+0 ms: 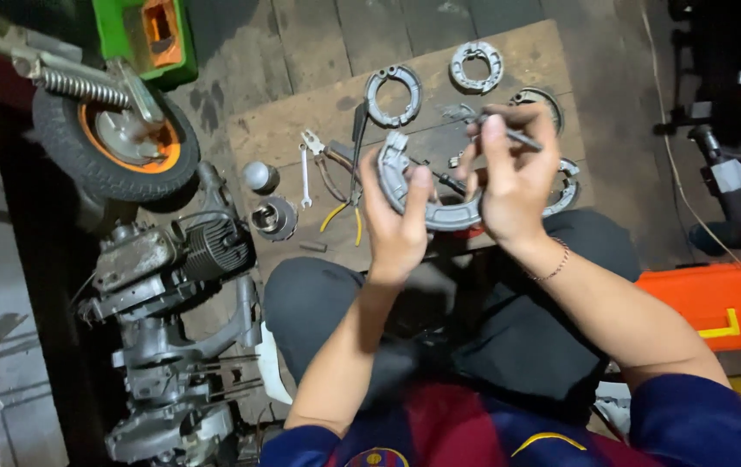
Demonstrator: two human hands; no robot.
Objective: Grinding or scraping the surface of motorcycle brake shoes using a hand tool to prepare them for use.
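Your left hand (394, 227) has its grip clenched on a curved brake shoe (422, 195), held up over your knees. Your right hand (513, 177) pinches a thin metal tool (517, 137) against it. The shoe looks stiff, heavy and probably greasy, so hold it by the rim.

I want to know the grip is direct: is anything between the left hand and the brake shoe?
Nothing visible. The left hand grips the curved brake shoe directly, fingers wrapped on its rim. The right hand holds a thin tool just above.
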